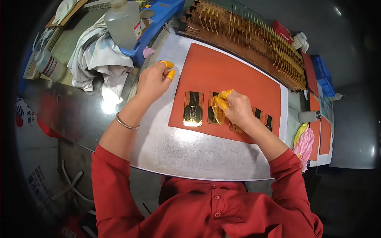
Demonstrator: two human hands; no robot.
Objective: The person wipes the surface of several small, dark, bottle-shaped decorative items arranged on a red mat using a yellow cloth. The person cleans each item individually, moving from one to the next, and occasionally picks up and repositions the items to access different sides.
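My right hand, with yellow finger cots on its fingertips, is closed in a pinch on a thin, clear yellowish film. The film hangs over a black and gold metal card lying on an orange-red mat. Left of it lies another black and gold card, shining at its lower edge. More such cards lie partly hidden beyond my right hand. By the mat's left edge is my left hand, also with yellow finger cots, its thumb and forefinger apart and nothing visible between them.
A brown rack with many upright gold pieces runs along the back. At the left are a cloudy plastic bottle, white rags and a blue tray. To the right stand a small bottle and a pink cloth.
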